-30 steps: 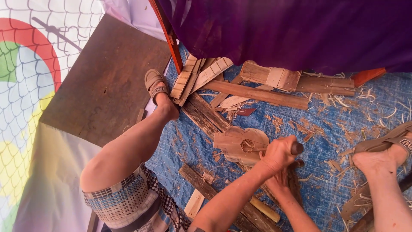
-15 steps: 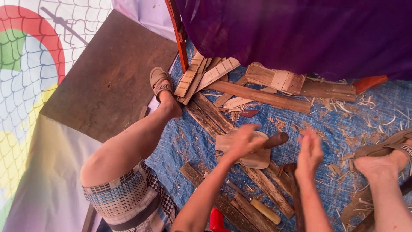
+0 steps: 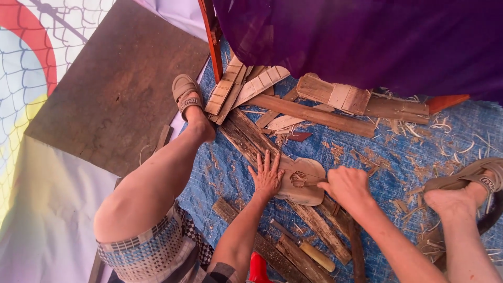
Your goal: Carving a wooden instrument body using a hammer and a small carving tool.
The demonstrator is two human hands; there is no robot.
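Note:
A pale, flat carved wooden piece [image 3: 306, 191] with a round knot-like relief lies on rough planks over a blue tarp [image 3: 220, 167]. My left hand [image 3: 267, 177] presses flat on the piece's left end, fingers spread, holding nothing. My right hand [image 3: 348, 187] is closed in a fist at the piece's right edge. It seems to grip a thin carving tool [image 3: 313, 181] whose tip points at the relief. My legs straddle the work, with sandalled feet at the left [image 3: 186, 97] and the right [image 3: 466, 188].
Planks and offcuts [image 3: 314, 112] are piled behind the piece under a purple cloth [image 3: 367, 36]. A tool with a pale wooden handle [image 3: 314, 255] lies among dark slats near my knees. A brown board [image 3: 115, 89] lies to the left. Shavings litter the tarp.
My left hand has slid left and flattened onto the piece. My right hand, open half a second ago, has closed at the piece's right edge. The camera has moved closer.

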